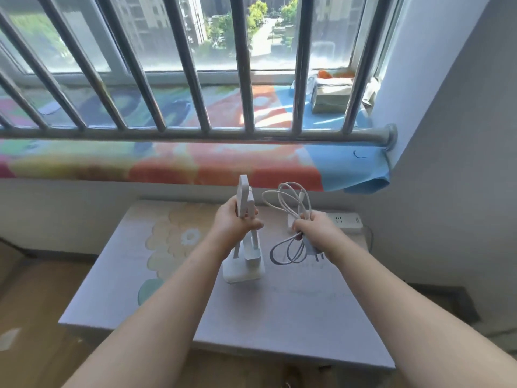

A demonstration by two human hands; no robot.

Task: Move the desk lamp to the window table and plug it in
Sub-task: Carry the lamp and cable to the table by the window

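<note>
Below the left hand (236,219), the desk lamp (242,271) stands upright with its square base on or just above the window table (279,326); I cannot tell whether it rests there. That hand grips the folded white arm near its top, a hold that probably serves to level the base so the lamp can be set straight down.

Just to its right, the right hand (314,229) is closed round the bundled cord (291,196). Loops rise above the fist and hang below it, and the plug (315,250) juts from under the palm with its prongs pointing down. Gathering the cord this way likely stops it dragging or catching under the base. Just beyond the right hand's knuckles, at the table's far edge, lies a white power strip (345,219), the probable place for the plug. The cord will need loosening first.

Under both hands the table wears a pale lilac cover printed with a flower. Beyond the hands and higher up, a colourful cloth (167,163) drapes the sill behind metal window bars (193,79). A small box (331,98) sits far beyond the right hand, and a plain wall (453,177) closes the corner to that hand's right.
</note>
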